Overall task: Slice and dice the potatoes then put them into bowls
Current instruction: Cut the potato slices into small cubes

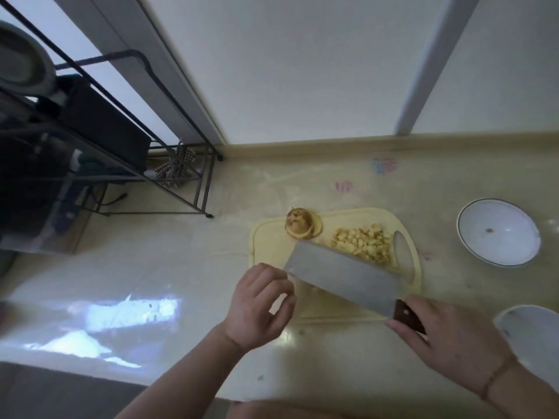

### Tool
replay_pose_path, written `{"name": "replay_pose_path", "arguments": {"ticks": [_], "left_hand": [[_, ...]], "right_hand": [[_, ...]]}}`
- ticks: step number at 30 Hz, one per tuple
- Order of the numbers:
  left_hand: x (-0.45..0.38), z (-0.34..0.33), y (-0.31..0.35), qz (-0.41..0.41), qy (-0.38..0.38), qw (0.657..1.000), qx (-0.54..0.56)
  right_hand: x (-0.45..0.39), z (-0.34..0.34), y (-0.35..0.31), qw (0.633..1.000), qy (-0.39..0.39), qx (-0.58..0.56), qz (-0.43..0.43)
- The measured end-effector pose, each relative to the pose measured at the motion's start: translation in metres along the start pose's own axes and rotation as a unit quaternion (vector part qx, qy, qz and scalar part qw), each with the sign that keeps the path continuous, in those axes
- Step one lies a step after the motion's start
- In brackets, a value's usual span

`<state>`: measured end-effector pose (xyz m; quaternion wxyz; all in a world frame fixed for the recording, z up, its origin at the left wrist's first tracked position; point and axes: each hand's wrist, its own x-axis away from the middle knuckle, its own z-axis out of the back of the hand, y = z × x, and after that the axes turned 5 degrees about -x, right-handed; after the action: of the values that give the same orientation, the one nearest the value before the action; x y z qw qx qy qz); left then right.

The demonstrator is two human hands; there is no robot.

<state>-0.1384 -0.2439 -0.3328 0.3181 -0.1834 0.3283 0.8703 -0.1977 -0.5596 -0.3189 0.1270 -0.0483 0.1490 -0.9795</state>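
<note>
A pale yellow cutting board [266,237] lies on the counter. On its far right sits a heap of diced potato [361,242]. At its far left corner rests a potato end piece [299,226] on a few round slices. My right hand [447,337] grips the dark wooden handle of a broad cleaver [344,276], whose blade lies tilted over the board and hides its middle. My left hand [261,306] hovers at the board's near left corner, fingers loosely curled, holding nothing. A white bowl [499,232] stands to the right of the board.
A second white dish [532,331] shows at the right edge, near my right wrist. A black metal rack [121,140] with dark items stands at the back left. The wall runs along the counter's far side. The counter's front edge is just below my forearms.
</note>
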Motion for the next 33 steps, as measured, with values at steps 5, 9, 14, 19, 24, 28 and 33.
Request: {"name": "replay_pose_path", "arguments": {"ticks": [5,9,14,19,24,28,33], "left_hand": [[-0.019,-0.022,-0.014,0.133,0.034,0.990,-0.026],[-0.068,-0.038,-0.042,0.158,-0.167,0.969,-0.087],[-0.120,-0.049,-0.069,0.078,-0.428,0.876,-0.207],[-0.127,-0.050,-0.078,0.052,-0.435,0.882,-0.176],[-0.118,-0.039,-0.081,0.096,-0.375,0.915,-0.116],[-0.101,-0.020,-0.081,0.179,-0.320,0.921,-0.133],[-0.073,-0.008,-0.080,0.177,-0.374,0.897,-0.153]], "right_hand": [[0.009,0.007,0.005,0.982,0.016,-0.146,-0.121],[0.010,0.015,0.002,0.964,0.014,-0.203,-0.173],[0.008,0.017,-0.004,0.958,-0.010,-0.229,-0.175],[0.007,0.015,-0.009,0.954,-0.023,-0.238,-0.181],[0.003,0.017,-0.010,0.949,-0.024,-0.252,-0.187],[-0.001,0.019,-0.010,0.945,-0.019,-0.265,-0.191],[-0.009,0.021,-0.013,0.944,-0.024,-0.271,-0.184]]}}
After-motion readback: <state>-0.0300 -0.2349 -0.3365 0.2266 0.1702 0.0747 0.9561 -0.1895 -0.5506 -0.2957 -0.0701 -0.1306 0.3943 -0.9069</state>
